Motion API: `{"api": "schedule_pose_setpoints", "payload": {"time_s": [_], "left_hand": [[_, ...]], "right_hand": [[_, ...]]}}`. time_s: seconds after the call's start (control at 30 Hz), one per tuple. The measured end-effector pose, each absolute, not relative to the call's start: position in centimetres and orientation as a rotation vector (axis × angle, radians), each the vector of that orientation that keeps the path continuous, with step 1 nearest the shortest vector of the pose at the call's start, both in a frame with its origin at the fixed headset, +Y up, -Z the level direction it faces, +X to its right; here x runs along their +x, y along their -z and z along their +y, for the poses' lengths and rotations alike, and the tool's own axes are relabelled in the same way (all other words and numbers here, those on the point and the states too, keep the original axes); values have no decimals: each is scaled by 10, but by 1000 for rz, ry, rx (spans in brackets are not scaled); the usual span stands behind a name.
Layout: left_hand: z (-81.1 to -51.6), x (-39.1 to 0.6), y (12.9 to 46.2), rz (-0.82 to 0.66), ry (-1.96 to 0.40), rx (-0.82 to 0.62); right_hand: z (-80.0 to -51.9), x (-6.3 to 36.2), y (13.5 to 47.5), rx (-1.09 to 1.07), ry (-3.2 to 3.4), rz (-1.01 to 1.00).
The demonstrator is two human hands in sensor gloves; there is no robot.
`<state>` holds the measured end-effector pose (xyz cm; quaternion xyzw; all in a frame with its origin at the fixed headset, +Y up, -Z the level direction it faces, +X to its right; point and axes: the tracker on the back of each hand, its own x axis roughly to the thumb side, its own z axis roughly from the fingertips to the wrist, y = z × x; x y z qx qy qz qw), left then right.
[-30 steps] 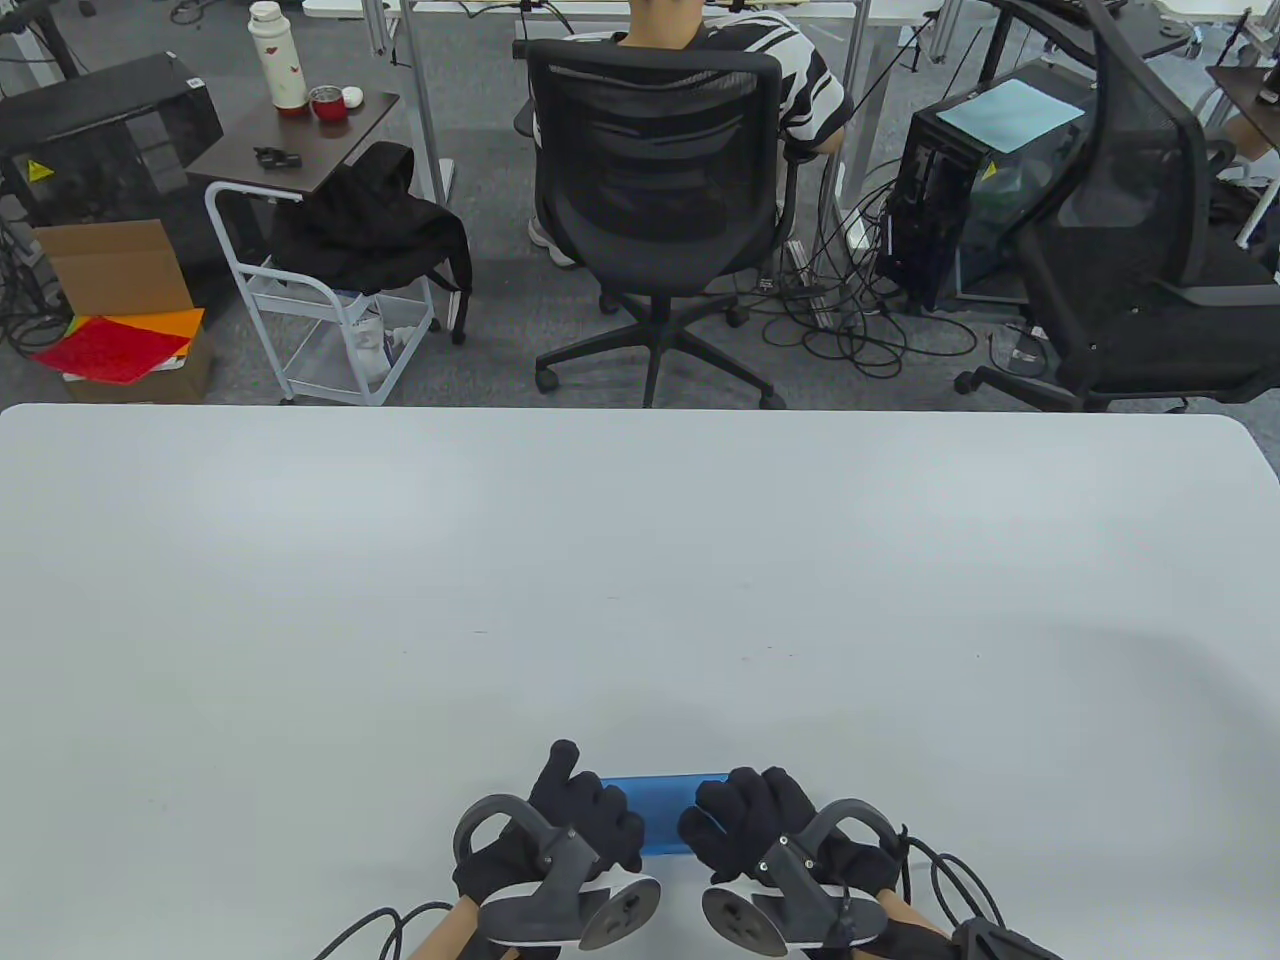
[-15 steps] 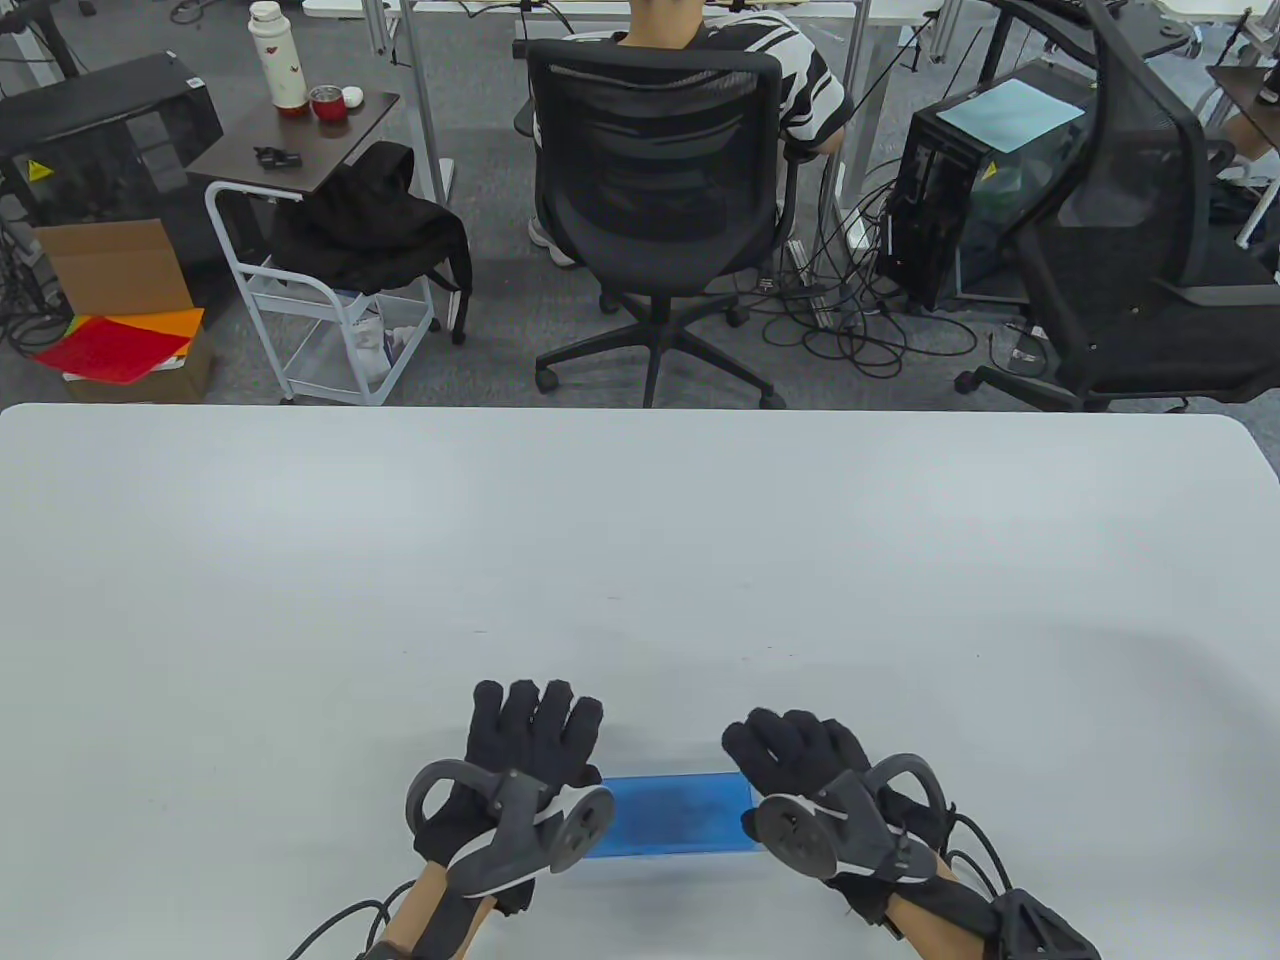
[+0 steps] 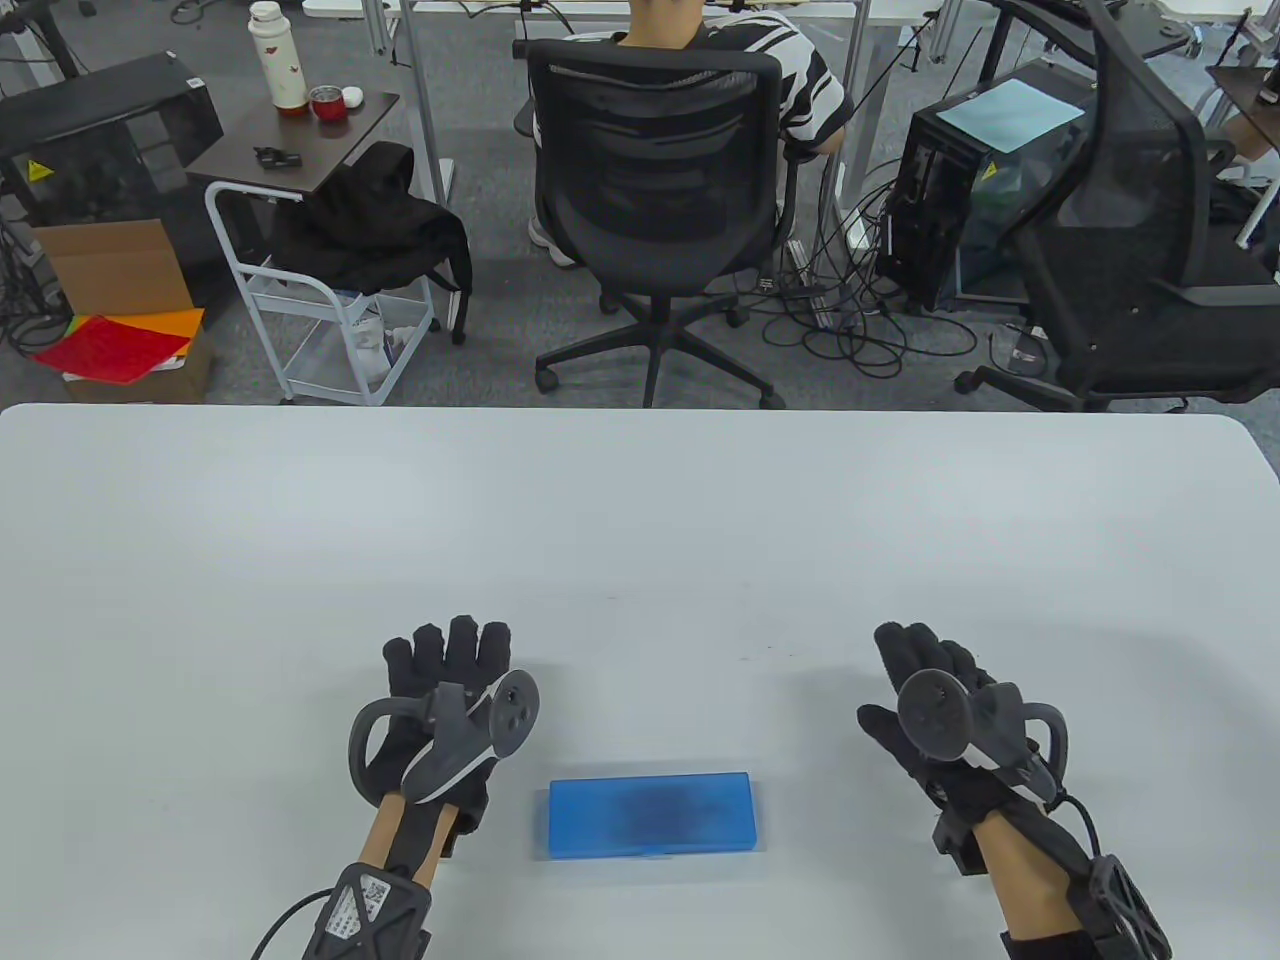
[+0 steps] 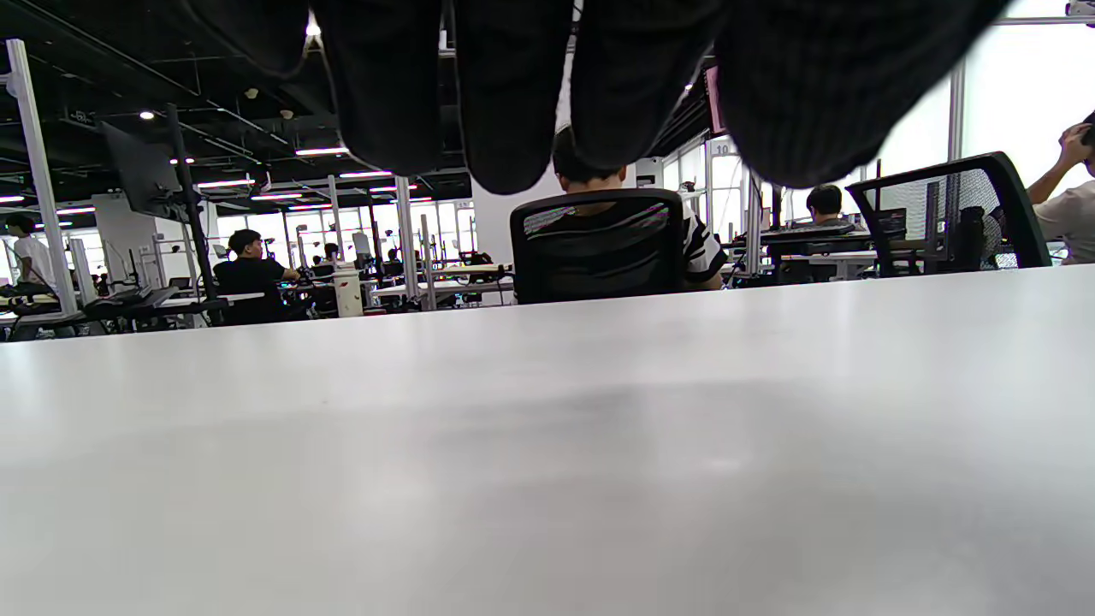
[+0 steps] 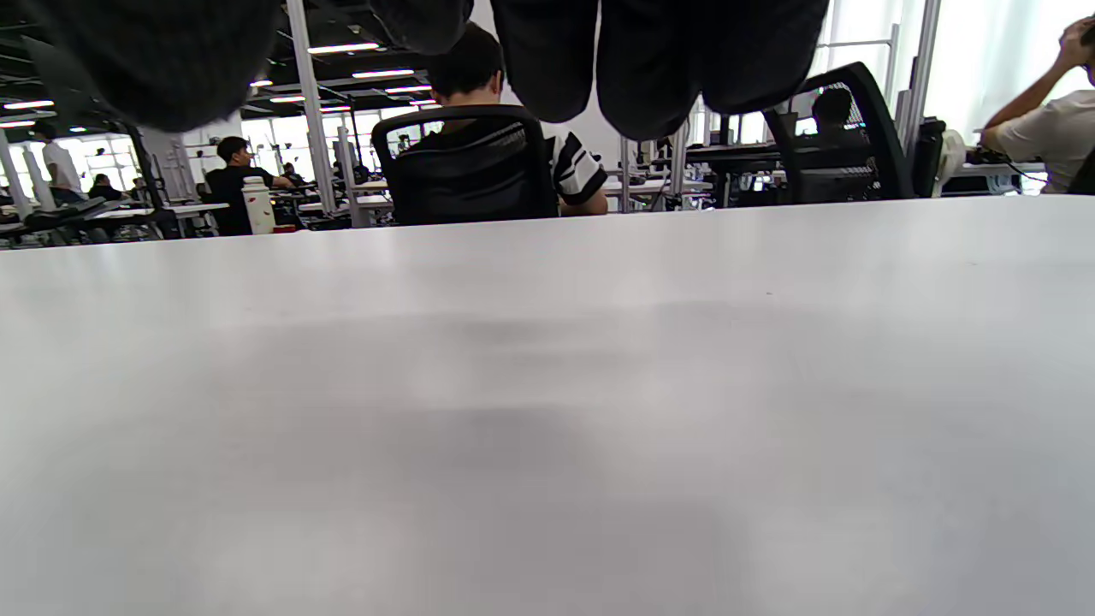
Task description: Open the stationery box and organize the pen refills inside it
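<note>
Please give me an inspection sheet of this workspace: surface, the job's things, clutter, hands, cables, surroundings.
Surface: white table, bare apart from the box.
Job's things: blue stationery box lies flat and closed near the front edge; pen refills: nothing seen.
Clutter: nothing seen on the table.
Hands: left hand and right hand are open, fingers straight, either side of the box, not touching it.
Cables: glove cables trail from both wrists; loose cables on the floor.
Surroundings: seated person in an office chair, side table with a thermos.

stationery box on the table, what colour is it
The stationery box is translucent blue with a darker patch in the middle; it shows best in the table view.
</note>
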<state>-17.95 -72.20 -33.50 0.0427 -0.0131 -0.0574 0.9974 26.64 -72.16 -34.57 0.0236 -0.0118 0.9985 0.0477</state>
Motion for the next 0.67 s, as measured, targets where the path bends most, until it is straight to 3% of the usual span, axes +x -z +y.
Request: {"api": "schedule_pose_setpoints", "payload": {"time_s": [0.2, 0.67], "left_hand": [[-734, -196, 331, 7, 144, 62], [-736, -200, 327, 5, 99, 35]], "right_hand": [[-733, 284, 355, -39, -3035, 34], [-736, 279, 356, -30, -3049, 100]]}}
